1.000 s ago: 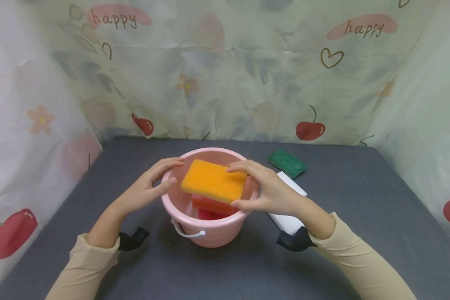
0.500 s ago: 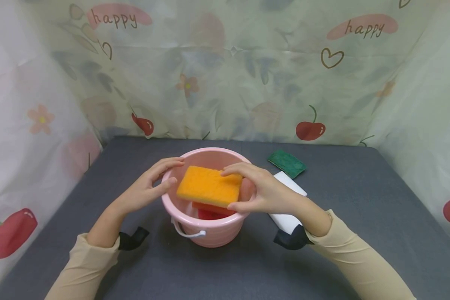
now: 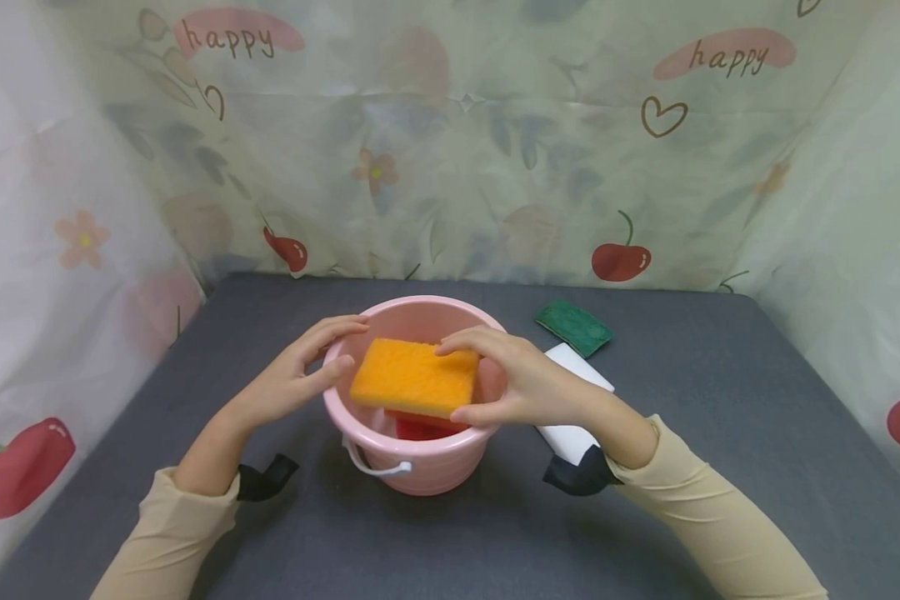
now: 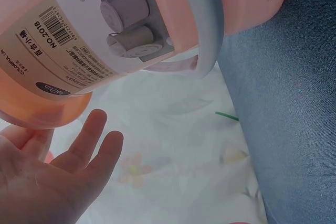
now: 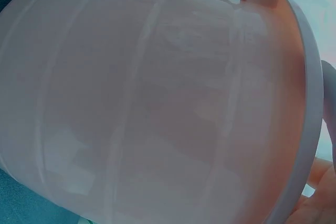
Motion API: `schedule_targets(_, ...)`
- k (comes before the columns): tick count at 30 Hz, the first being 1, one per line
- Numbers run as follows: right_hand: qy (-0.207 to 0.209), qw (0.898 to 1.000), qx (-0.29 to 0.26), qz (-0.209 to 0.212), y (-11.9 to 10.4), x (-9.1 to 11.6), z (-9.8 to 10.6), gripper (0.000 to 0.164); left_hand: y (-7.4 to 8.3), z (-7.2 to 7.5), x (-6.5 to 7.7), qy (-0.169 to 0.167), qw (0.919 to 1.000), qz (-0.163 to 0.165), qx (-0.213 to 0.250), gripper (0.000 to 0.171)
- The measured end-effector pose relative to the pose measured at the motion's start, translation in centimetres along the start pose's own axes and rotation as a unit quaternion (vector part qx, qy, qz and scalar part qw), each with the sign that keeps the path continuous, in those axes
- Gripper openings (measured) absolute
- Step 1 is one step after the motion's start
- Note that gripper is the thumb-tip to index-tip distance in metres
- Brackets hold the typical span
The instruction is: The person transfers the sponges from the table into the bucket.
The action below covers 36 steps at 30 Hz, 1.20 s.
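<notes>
In the head view, a pink bucket (image 3: 437, 468) stands upright on the dark tabletop. My right hand (image 3: 528, 379) reaches over its right rim and pinches an orange-yellow sponge (image 3: 408, 373) between thumb and fingers. Below that sponge, a red sponge-like block (image 3: 422, 427) shows partly inside the bucket. My left hand (image 3: 288, 371) is at the bucket's left rim, with thumb and fingertips over the edge and fingers loosely extended. The left wrist view has the left hand (image 4: 63, 174) beside the rim and the bucket's label (image 4: 58, 45). Mostly bucket wall (image 5: 157, 98) fills the right wrist view.
A green scouring pad (image 3: 574, 327) lies behind and right of the bucket. A white flat block (image 3: 570, 442) lies beside it, partly hidden by the right forearm. The bucket's white handle (image 3: 375, 468) hangs at the front. Patterned curtains (image 3: 465, 167) surround the table.
My right hand has lowered the orange-yellow sponge further into the bucket and slightly leftward, covering more of the red block. The left hand has stayed in place.
</notes>
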State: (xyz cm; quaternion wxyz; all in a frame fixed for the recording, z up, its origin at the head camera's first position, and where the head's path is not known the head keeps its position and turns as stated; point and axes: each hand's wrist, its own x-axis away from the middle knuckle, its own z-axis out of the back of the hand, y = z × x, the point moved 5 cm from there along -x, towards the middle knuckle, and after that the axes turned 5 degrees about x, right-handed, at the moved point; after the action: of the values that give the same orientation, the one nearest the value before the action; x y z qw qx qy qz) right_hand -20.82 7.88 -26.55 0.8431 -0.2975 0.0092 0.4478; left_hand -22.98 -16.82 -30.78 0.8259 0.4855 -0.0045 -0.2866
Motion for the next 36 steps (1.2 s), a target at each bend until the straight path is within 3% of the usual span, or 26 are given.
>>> schedule_targets(7,-0.044,0.999,-0.017,0.000,0.1,-0.1,-0.2,0.059,0.0,-0.1,0.0,0.001,1.0000,0.008,0.000,0.040)
schedule_targets(10,-0.042,0.999,-0.005,0.007,0.1,0.0,-0.1,0.054,-0.1,0.0,-0.1,0.002,0.9999,0.010,-0.004,0.041)
schedule_targets(22,0.062,0.997,0.001,0.035,0.5,0.7,1.4,0.031,0.0,-0.1,0.0,0.000,1.0000,-0.003,0.005,0.040)
schedule_targets(29,0.115,0.992,0.008,0.051,1.3,1.4,2.4,0.029,0.0,-0.2,0.1,0.000,0.9999,-0.007,0.011,0.039)
schedule_targets(36,0.137,0.990,0.017,0.019,2.9,2.2,3.3,0.028,-0.1,-0.2,0.0,0.001,1.0000,-0.006,0.005,0.039)
